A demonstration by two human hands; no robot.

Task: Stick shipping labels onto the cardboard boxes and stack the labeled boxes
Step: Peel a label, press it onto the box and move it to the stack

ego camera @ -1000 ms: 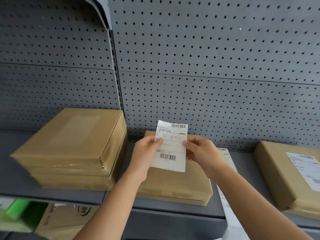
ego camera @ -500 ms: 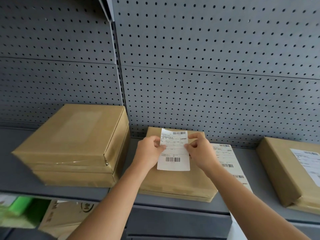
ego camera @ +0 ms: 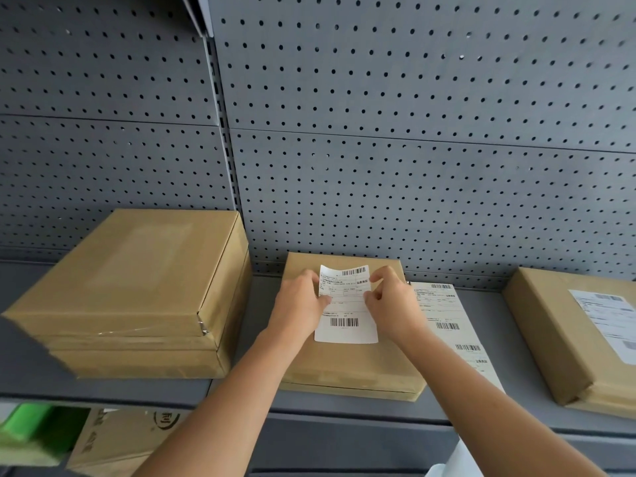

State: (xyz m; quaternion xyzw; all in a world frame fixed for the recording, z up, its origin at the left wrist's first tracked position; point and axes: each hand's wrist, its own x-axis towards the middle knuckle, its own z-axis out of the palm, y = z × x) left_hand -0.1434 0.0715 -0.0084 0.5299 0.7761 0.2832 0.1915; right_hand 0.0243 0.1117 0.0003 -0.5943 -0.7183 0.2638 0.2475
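A white shipping label [ego camera: 346, 318] with barcodes lies over the top of a flat cardboard box [ego camera: 354, 366] in the middle of the grey shelf [ego camera: 481, 414]. My left hand [ego camera: 299, 306] pinches the label's left edge and my right hand [ego camera: 392, 304] pinches its right edge. The label's lower part rests on the box while its top edge curls up slightly. A strip of more labels [ego camera: 451, 328] lies on the shelf just right of this box.
Two unlabeled boxes [ego camera: 137, 290] are stacked at the left. A labeled box [ego camera: 578, 332] sits at the right edge. A grey pegboard wall [ego camera: 413, 149] backs the shelf. Below the shelf are a printed carton [ego camera: 117, 442] and something green [ego camera: 27, 432].
Both hands have lowered the label from mid-air down onto the middle box and away from me; its lower part now lies on the box top.
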